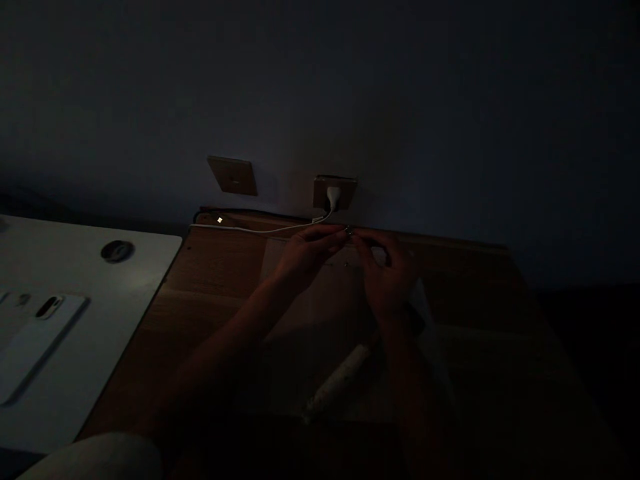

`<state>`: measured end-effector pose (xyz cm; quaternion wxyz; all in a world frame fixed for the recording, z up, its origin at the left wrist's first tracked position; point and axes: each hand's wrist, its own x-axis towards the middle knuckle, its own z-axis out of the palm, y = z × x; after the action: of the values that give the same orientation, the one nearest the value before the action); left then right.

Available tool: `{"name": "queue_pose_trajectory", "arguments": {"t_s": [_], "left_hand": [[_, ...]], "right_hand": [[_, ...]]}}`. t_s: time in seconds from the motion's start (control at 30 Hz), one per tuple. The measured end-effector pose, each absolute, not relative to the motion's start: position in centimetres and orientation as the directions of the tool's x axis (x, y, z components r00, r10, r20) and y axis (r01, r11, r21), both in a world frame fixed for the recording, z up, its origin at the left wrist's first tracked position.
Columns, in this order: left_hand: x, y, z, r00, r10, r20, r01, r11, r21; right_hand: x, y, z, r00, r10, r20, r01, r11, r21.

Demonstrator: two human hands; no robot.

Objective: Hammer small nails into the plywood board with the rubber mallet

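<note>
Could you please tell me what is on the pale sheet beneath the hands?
On the sheet lie a pale-handled object and tiny bits; the right forearm hides whatever is beneath it.

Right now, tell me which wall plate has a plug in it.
The right-hand wall outlet: a white plug sits in its face, with a white cord trailing left. The left-hand wall plate shows no plug.

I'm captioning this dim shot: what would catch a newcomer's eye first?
Probably the small bright spot at the back left of the wooden tabletop. Next, the white plug in the wall socket, beyond the left hand and right hand, which meet at a tiny object.
</note>
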<state>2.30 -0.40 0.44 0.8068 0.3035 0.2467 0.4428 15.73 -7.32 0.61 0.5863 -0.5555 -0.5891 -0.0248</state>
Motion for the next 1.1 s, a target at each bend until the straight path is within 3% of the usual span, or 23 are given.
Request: {"name": "queue_pose_trajectory", "arguments": {"t_s": [0.23, 0.47, 0.73, 0.93, 1.1], "left_hand": [[2.8, -0.9, 0.6, 0.483, 0.855, -0.188, -0.562, 0.468, 0.682], [3.0, -1.0, 0.6, 0.412, 0.885, -0.217, -0.625, 0.448, 0.639], [3.5, -1.5, 0.2, 0.458, 0.867, -0.199, -0.615, 0.47, 0.632], [3.4, -1.4, 0.0, 0.482, 0.849, -0.215, -0.575, 0.492, 0.654], [3.3, -1.5, 0.1, 0.441, 0.872, -0.214, -0.556, 0.452, 0.697]], "right_hand": [[15.0, -7.1, 0.6, 0.384, 0.549, 0.742, 0.657, 0.403, -0.638], [14.6, -7.0, 0.4, 0.402, 0.623, 0.671, 0.588, 0.386, -0.711], [14.5, -6.9, 0.1, 0.341, 0.534, 0.774, 0.741, 0.354, -0.571], [14.9, -6.6, -0.2, 0.44, 0.662, 0.606, 0.556, 0.329, -0.763], [15.6, -6.6, 0.1, 0.426, 0.782, 0.454, 0.385, 0.298, -0.874]]}}
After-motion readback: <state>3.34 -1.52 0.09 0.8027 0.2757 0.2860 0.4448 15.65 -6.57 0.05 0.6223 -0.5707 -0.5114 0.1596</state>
